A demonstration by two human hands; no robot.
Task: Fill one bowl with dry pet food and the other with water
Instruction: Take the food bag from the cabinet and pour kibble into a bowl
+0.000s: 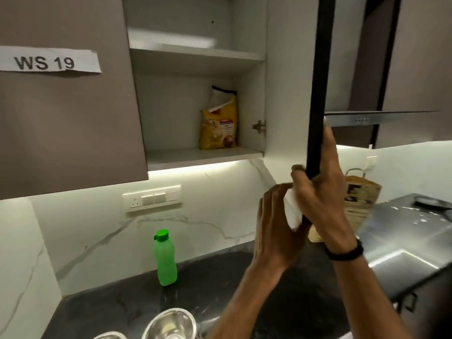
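A yellow pet food bag [219,123] with its top torn open stands on the lower shelf of the open wall cabinet. Down on the dark counter stands a green water bottle [165,258] with its cap shut. Two steel bowls peek in at the bottom edge, one [171,325] largely in view and one [110,335] only as a rim. My right hand [322,192] grips the dark edge of the open cabinet door [288,94]. My left hand [272,223] curls round the door's white lower corner just beside it.
The closed cabinet door [68,94] on the left carries a "WS 19" label. A switch panel [152,198] sits on the marble backsplash. At the right are a woven basket [359,199], a steel sink [401,255] and a range hood [381,117].
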